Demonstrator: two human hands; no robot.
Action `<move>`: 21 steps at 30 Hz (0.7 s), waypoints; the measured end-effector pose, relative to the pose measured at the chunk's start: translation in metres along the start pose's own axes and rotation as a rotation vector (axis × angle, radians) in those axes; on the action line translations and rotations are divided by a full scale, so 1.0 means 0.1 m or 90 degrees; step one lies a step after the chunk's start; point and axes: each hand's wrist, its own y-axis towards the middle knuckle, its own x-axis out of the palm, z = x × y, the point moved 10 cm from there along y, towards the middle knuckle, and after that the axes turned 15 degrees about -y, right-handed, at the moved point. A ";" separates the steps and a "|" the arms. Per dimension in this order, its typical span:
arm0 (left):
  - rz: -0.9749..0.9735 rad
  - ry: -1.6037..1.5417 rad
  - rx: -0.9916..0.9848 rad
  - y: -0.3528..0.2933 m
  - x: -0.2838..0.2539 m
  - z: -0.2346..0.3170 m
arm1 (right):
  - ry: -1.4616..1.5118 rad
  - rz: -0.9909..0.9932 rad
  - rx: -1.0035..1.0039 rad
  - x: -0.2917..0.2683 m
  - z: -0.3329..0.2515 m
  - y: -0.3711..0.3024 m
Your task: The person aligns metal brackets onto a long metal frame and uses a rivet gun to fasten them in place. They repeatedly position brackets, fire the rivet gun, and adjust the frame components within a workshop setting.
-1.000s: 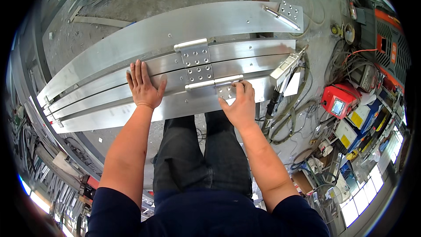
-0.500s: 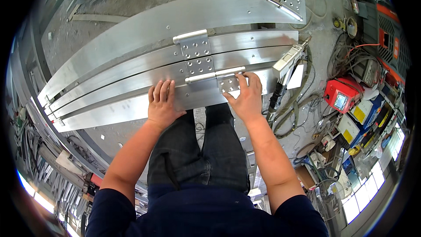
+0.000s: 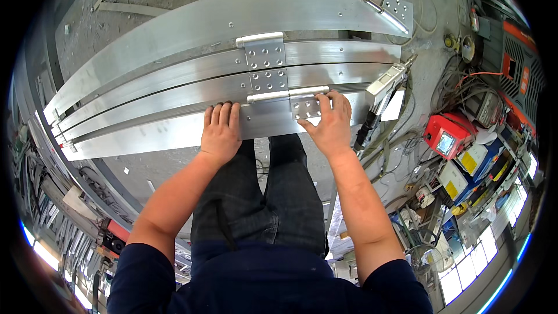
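My left hand (image 3: 222,132) lies over the near silver metal bar (image 3: 139,139), its fingers curled at the bar's far edge and its thumb hidden. My right hand (image 3: 332,125) spans the drilled leaf of a metal hinge (image 3: 303,107) on the same bar. Its fingertips are by the hinge's barrel end and its thumb is at the leaf's lower left corner. The barrel meets a second barrel (image 3: 268,98), whose drilled leaf (image 3: 267,81) lies on the middle bar (image 3: 174,99). Another hinge leaf (image 3: 264,57) lies just beyond it.
A wide curved metal plate (image 3: 221,14) carries a hinge (image 3: 397,6) at its far right end. A white torch-like tool (image 3: 383,78) with a black grip leans by the bars' right ends. Cables, a red machine (image 3: 447,134) and an orange-grey machine (image 3: 520,70) stand on the right.
My left thumb has gone out of sight beside the bar. Both hands keep their places at the bar and the hinge, while the whole view shifts slightly.
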 end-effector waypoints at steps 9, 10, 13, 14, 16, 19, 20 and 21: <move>0.002 0.019 0.015 0.01 0.00 0.00 | -0.017 -0.009 -0.005 0.04 0.03 0.02; 0.000 0.016 0.015 0.01 0.00 0.00 | -0.019 -0.008 -0.006 0.03 0.03 0.02; -0.010 0.009 0.015 0.01 0.01 0.00 | -0.020 -0.017 -0.004 0.01 0.03 0.04; -0.014 0.007 0.015 0.01 0.01 -0.01 | -0.019 -0.023 -0.002 0.02 0.03 0.04; -0.018 0.006 0.015 -0.01 0.03 -0.01 | -0.019 -0.021 -0.001 0.02 0.03 0.04; -0.013 0.007 0.018 -0.01 0.03 -0.01 | -0.017 -0.021 0.001 0.02 0.03 0.04; -0.010 0.008 0.019 -0.01 0.03 -0.01 | -0.016 -0.022 0.002 0.03 0.03 0.04; -0.010 -0.002 0.016 -0.01 0.01 0.00 | -0.021 -0.022 0.000 0.03 0.03 0.05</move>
